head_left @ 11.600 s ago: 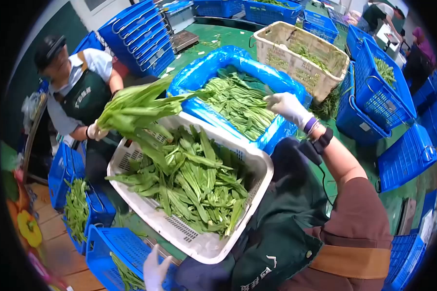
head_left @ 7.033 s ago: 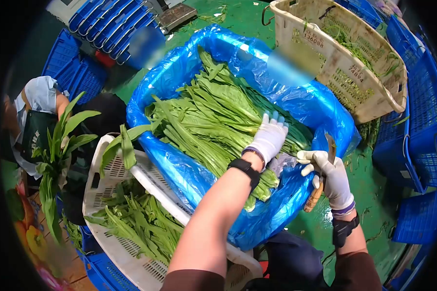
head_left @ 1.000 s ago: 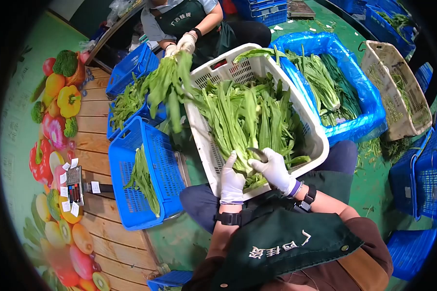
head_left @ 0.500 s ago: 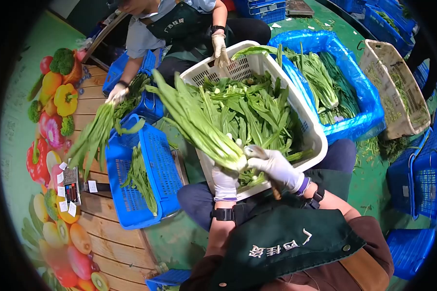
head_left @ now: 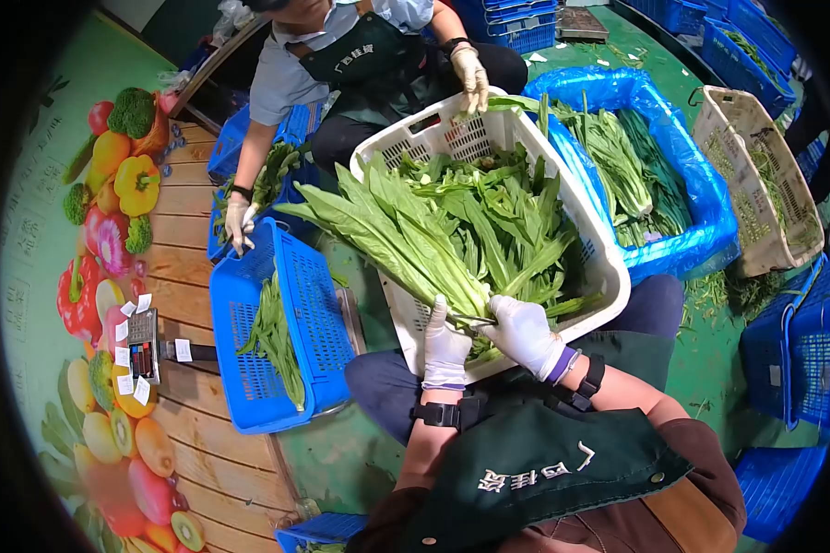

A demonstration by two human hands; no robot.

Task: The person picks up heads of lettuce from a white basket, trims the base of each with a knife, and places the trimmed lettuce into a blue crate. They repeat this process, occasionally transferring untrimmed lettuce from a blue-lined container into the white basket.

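Observation:
My left hand (head_left: 445, 347), in a white glove, is closed around the base of a bunch of long-leaf lettuce (head_left: 424, 244). The leaves point up and to the left over a white crate (head_left: 615, 276). Beside it, my gloved right hand (head_left: 528, 334) is closed at the cut stem ends. A thin dark blade of what looks like a knife (head_left: 473, 321) shows between the hands, across the stems; its handle is hidden in my right hand. More loose lettuce (head_left: 516, 221) fills the crate below.
A co-worker opposite has one gloved hand (head_left: 470, 78) on the crate's far rim, the other (head_left: 238, 226) by a blue basket (head_left: 327, 323) with some greens. At right stand a blue-lined crate (head_left: 715, 217) of greens and a dirty beige crate (head_left: 710, 138). A scale display (head_left: 142, 346) is at left.
The lettuce bunch has tilted lower, and my right hand has moved with the blade in against its stem ends. The co-worker's hand has let go of a bunch of greens near the blue basket.

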